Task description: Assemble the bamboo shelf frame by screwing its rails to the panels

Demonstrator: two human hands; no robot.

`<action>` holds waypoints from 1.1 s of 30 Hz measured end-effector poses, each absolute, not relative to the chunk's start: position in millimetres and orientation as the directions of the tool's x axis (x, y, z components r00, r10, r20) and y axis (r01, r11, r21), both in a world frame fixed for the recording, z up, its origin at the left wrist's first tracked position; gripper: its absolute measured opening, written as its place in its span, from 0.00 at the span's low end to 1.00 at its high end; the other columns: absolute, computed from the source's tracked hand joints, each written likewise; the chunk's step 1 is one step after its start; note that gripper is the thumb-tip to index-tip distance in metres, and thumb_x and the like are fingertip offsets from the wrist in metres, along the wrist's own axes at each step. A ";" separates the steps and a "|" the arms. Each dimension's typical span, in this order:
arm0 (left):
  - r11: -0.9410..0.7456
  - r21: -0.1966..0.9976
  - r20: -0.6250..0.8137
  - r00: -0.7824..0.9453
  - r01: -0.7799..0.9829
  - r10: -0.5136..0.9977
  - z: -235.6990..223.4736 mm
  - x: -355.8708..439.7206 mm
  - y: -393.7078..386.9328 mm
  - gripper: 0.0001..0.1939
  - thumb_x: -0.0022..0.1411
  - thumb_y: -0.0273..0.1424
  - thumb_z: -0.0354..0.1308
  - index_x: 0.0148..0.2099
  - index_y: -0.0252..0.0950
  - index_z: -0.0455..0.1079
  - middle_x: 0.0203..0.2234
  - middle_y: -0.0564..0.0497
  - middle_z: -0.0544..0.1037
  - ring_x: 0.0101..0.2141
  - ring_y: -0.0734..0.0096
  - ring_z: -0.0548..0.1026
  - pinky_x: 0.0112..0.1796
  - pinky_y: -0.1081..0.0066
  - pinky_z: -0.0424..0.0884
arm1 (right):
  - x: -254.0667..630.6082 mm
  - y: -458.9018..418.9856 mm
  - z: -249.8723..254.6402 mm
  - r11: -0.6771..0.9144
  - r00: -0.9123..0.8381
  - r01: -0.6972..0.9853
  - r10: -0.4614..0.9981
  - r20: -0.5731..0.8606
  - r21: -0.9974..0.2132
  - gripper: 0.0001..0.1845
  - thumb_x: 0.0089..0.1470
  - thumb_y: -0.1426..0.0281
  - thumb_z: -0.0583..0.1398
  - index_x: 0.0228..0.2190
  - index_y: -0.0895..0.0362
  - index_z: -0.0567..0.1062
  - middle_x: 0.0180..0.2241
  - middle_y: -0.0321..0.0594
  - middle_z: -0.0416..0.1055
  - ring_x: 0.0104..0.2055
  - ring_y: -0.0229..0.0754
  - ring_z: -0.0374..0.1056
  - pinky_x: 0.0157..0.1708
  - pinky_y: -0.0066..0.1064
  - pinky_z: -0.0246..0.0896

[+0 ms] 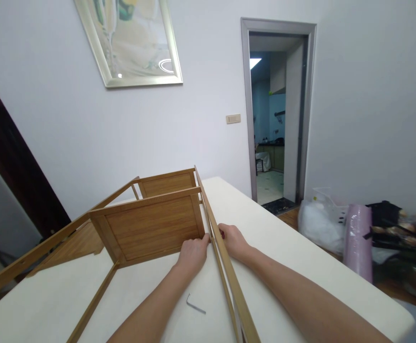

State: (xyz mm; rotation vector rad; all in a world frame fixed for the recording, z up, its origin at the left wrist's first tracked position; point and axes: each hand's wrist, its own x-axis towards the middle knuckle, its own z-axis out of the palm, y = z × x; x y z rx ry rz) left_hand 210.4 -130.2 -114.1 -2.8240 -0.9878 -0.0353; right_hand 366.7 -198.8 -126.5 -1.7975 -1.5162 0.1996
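A wooden shelf frame (229, 267) lies on its side on a white table, with slatless brown panels set between its long rails. My left hand (192, 255) is closed on the lower right corner of the nearer wooden panel (154, 224), right beside the rail. On the outer side of that rail, my right hand (233, 242) has its fingers curled in a pinch against the wood; whatever is between the fingertips is hidden. A small L-shaped hex key (196, 305) rests on the table inside the frame, just below my left hand and apart from it.
The white table (279, 267) runs beyond the frame to the right. Another wooden board (68, 247) is at the left. A pink roll (358, 243), a filled plastic bag (320, 224) and assorted belongings sit on the floor at right. An open doorway (247, 109) stands ahead.
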 end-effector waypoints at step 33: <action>-0.780 -0.102 0.056 0.787 0.617 0.615 -111.8 208.7 -131.1 0.19 0.71 0.29 0.35 0.54 0.38 0.64 0.38 0.41 0.80 0.38 0.55 0.80 0.35 0.63 0.70 | 367.8 -196.2 -124.1 0.006 0.168 0.865 0.939 0.302 -0.501 0.11 0.55 0.74 0.57 0.29 0.58 0.80 0.34 0.46 0.75 0.39 0.44 0.69 0.42 0.32 0.60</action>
